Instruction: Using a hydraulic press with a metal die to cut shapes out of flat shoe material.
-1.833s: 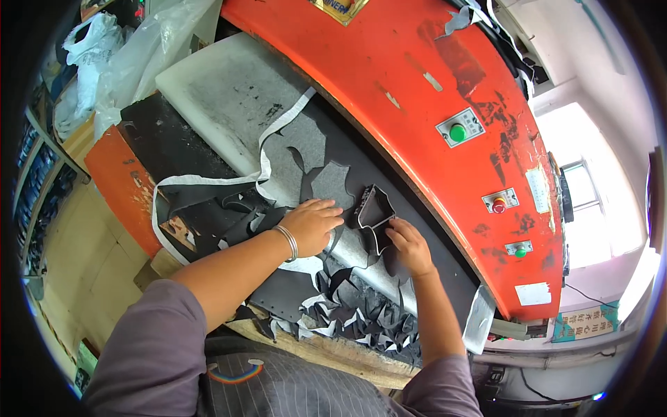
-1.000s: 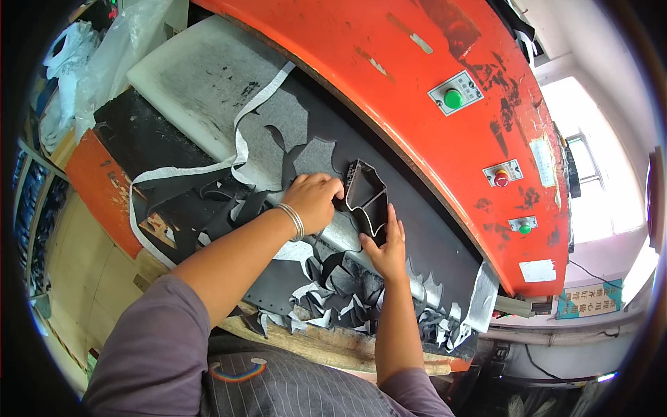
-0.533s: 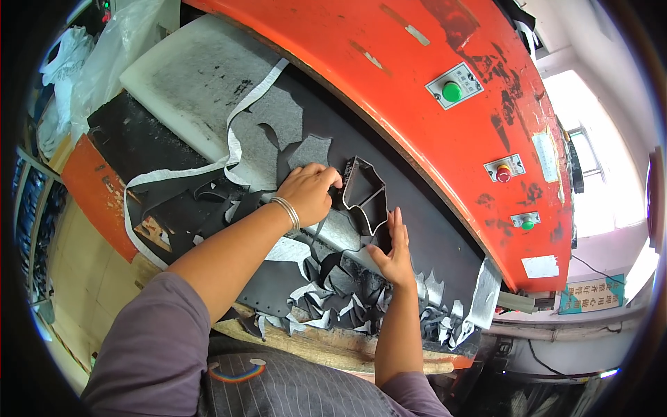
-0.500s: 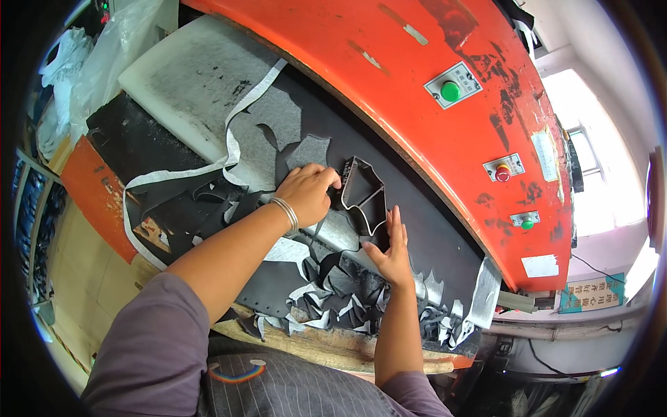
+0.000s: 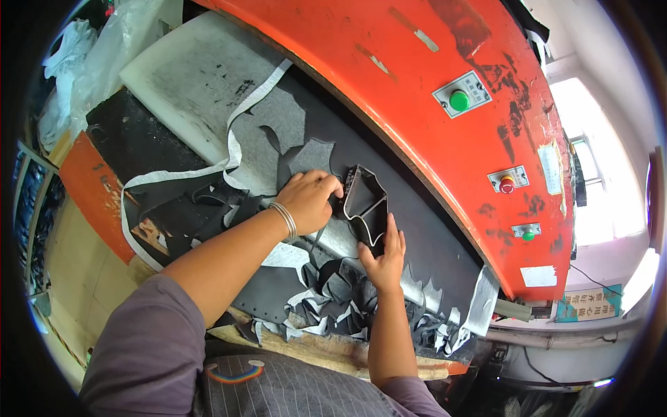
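A metal cutting die point(image 5: 384, 200) with tall thin walls and a crossbar stands on a dark leather sheet point(image 5: 434, 240). My right hand point(image 5: 384, 263) holds its near end, thumb on the left and straight fingers along the right wall. At the die's left wall is my left hand point(image 5: 310, 200), its fingers bent and closed; what lies under its fingertips is hidden. Just beyond the left hand is a grey cut-out shape point(image 5: 312, 156). Dark leather offcuts point(image 5: 338, 286) with pale undersides are heaped toward me.
An orange press beam point(image 5: 410, 115) with green and red buttons spans the far side. At the left lies a thick whitish cutting board point(image 5: 184, 83), with a pale edge strip point(image 5: 234, 132) winding beside it. Wooden edging point(image 5: 313, 351) borders the near side.
My right hand has closed in on the die's near end, its thumb now against it. My left hand stays at the die's left side. The view has shifted slightly.
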### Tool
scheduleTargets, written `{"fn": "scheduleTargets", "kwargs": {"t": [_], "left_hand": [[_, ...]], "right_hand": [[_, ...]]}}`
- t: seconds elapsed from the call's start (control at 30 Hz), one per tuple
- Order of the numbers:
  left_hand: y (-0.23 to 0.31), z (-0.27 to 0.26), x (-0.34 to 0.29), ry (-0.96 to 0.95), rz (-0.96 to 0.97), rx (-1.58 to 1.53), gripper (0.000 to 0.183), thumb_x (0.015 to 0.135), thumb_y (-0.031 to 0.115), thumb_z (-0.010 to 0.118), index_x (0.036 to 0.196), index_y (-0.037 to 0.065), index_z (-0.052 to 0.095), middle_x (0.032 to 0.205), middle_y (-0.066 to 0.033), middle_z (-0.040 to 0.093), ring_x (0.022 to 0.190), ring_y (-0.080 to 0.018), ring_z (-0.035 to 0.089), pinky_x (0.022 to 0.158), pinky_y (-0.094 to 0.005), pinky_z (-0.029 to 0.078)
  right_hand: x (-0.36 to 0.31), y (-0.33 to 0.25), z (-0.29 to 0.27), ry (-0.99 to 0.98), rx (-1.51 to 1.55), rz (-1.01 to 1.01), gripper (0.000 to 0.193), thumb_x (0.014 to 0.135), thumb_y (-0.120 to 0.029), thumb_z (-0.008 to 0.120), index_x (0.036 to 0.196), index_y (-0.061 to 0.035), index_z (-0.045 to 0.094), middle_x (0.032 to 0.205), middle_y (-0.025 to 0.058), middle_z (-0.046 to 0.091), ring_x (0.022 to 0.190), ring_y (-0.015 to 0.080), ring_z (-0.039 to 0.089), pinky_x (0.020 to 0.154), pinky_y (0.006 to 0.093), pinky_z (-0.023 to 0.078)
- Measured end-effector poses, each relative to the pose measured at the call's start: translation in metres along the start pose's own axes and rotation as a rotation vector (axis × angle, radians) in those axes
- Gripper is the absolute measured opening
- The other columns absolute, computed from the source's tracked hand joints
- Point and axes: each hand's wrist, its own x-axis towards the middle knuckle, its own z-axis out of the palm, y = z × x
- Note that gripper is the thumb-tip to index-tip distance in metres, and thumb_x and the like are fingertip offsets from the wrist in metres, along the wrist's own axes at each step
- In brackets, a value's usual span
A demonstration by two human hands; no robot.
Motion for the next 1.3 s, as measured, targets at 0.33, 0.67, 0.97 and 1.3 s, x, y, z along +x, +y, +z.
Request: {"fn": "scheduleTargets", "kwargs": {"t": [0.33,0.67,0.97,1.3], "left_hand": [[0.003,-0.003,0.004,0.040,-0.014,-0.012,0.029,0.074,0.004,0.052,0.102,0.012,0.054,0.110,-0.0022,0.062,0.110,-0.0208,0.053,0.093,-0.0377,0.037],[0.010,-0.004,0.001,0.041,0.016,0.072,0.028,0.075,0.006,0.054,0.103,0.011,0.055,0.111,-0.0040,0.061,0.112,-0.0201,0.053,0.093,-0.0376,0.037],[0.031,-0.018,0.013,0.235,-0.226,-0.138,0.029,0.079,0.011,0.060,0.107,0.007,0.060,0.110,-0.0091,0.064,0.103,-0.0250,0.060,0.085,-0.0362,0.047],[0.166,-0.074,0.070,0.095,0.182,-0.413,0.020,0.089,0.018,0.059,0.087,-0.001,0.066,0.076,-0.0107,0.069,0.071,-0.0133,0.068,0.065,-0.0271,0.052]], "right_hand": [[0.009,-0.001,0.005,0.033,-0.045,-0.030,0.083,0.070,-0.028,0.070,0.141,-0.0009,0.035,0.134,0.0227,0.049,0.126,0.0333,0.047,0.110,0.0486,0.027],[0.005,-0.007,-0.005,0.043,-0.052,-0.053,0.083,0.072,-0.031,0.069,0.140,0.0009,0.035,0.133,0.0258,0.049,0.127,0.0347,0.045,0.110,0.0479,0.026],[-0.030,0.027,-0.056,0.303,0.691,0.197,0.079,0.084,-0.016,0.066,0.147,-0.0001,0.023,0.152,0.0194,0.025,0.142,0.0280,0.024,0.115,0.0394,0.016],[0.025,0.145,-0.279,1.477,0.199,0.338,0.067,0.100,-0.044,0.035,0.142,0.0074,0.030,0.149,0.0267,0.026,0.139,0.0353,0.026,0.114,0.0445,0.020]]}}
